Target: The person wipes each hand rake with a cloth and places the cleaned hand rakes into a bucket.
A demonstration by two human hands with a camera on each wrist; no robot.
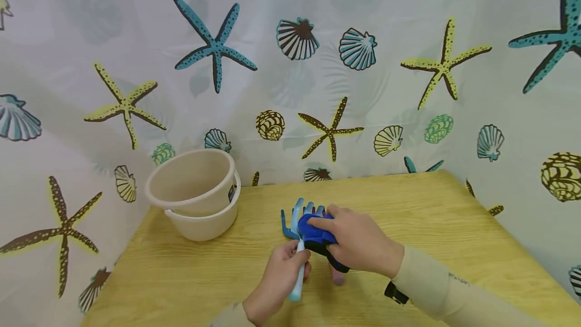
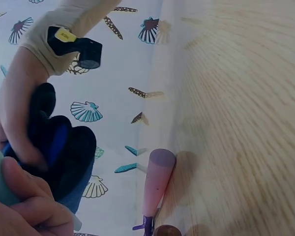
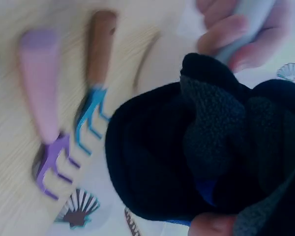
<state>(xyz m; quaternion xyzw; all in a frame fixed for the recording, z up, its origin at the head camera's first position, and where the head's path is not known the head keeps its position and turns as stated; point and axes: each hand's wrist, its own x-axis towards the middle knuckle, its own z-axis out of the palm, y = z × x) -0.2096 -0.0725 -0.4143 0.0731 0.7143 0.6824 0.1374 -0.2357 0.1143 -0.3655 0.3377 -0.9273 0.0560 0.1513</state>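
Note:
My left hand (image 1: pixel 283 269) grips the pale blue handle of a hand rake (image 1: pixel 297 284), its tines pointing away from me. In my right hand (image 1: pixel 363 241) is a blue and black, glove-like fabric piece (image 1: pixel 313 231) with dark fleece showing in the right wrist view. The fabric overlaps the rake's head in the head view and hides part of it. Beneath the hands lies a second hand rake (image 3: pixel 39 83) with a pink handle and purple tines. Beside that one is a third rake (image 3: pixel 99 49) with a brown handle and blue tines.
A cream bucket (image 1: pixel 204 223) with a carrying handle stands at the table's back left. The wood-grain table (image 1: pixel 399 201) is bordered by a white curtain (image 1: pixel 281 85) printed with starfish and shells. A black wrist camera (image 1: pixel 396 292) sits at my right cuff.

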